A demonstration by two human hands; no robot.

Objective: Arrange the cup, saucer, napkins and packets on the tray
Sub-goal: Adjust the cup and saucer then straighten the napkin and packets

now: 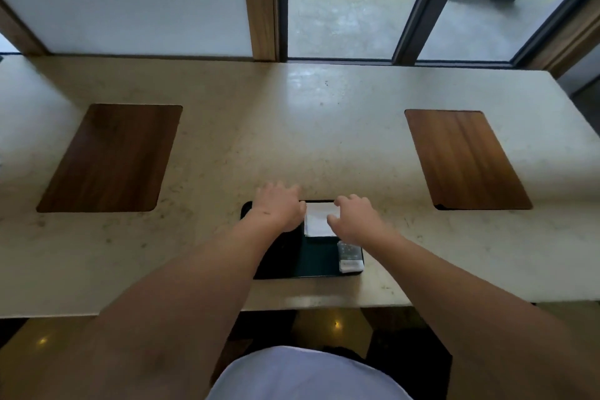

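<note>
A small black tray (319, 261) lies near the front edge of a pale stone counter. White folded napkins (317, 219) sit at its far middle. Grey-white packets (350, 256) lie along its right side. My left hand (279, 206) hovers over the tray's far left part, palm down and fingers spread; whatever is under it is hidden. My right hand (355, 217) is over the right edge of the napkins, fingers curled and apart, the thumb touching the napkins. No cup or saucer shows.
Two dark wooden placemats lie on the counter (292, 140), one at the left (110, 159) and one at the right (464, 159). A frosted panel and a window onto a terrace stand behind. The counter's front edge runs just below the tray.
</note>
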